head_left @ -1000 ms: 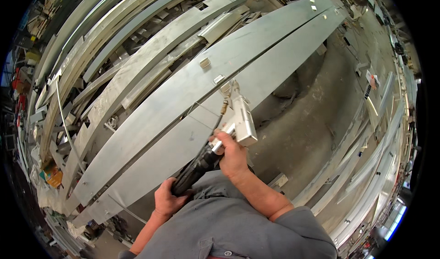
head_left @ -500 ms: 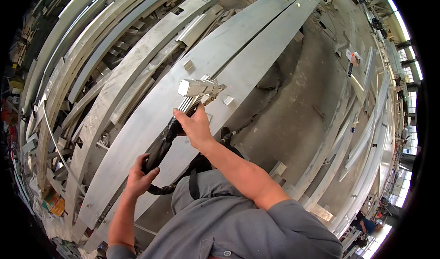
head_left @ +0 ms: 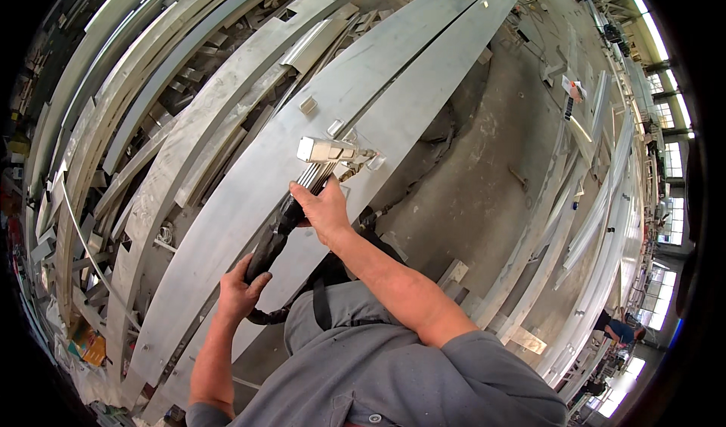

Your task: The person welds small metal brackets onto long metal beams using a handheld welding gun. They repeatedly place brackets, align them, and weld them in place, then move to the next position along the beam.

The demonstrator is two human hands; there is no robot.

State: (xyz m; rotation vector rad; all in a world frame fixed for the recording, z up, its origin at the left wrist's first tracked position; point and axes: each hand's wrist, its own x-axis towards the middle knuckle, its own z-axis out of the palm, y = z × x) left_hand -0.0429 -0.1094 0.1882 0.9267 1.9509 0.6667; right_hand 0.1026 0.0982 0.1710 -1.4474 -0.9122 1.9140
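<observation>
Black-sleeved, the tool [head_left: 269, 248] sits in the curled fingers of the left hand [head_left: 239, 291]; farther up, the fingers of the right hand [head_left: 325, 211] wrap its ribbed metal neck. A second ago its silver head [head_left: 327, 150] pointed up-slope; now it's swung crosswise above the pale panels [head_left: 227, 193], spanning their slot, brassy end by a clear block [head_left: 375, 162], contact unclear. Beyond lie curved beams [head_left: 234, 94].

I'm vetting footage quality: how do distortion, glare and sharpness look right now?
Head view: the long metal panels bow toward the rim and the corners go black; head view: windows at right glare white; head view: the silver-headed tool looks fairly sharp.
</observation>
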